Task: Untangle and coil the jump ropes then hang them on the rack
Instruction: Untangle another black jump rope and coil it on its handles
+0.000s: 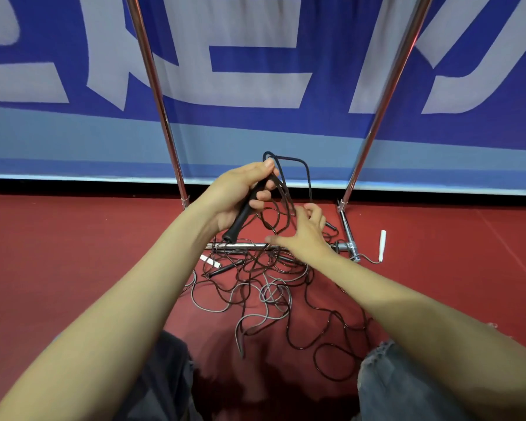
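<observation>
Rope strands [283, 188] hang just right of the slanting black handle [243, 214] gripped by the left hand [240, 196], nearest the spread-fingered right hand [304, 235].

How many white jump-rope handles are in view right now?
2. One white handle lies on the floor right of the rack's foot; the other lies at the left edge of the rope tangle, near the rack's base bar. More may be hidden under it.
</observation>
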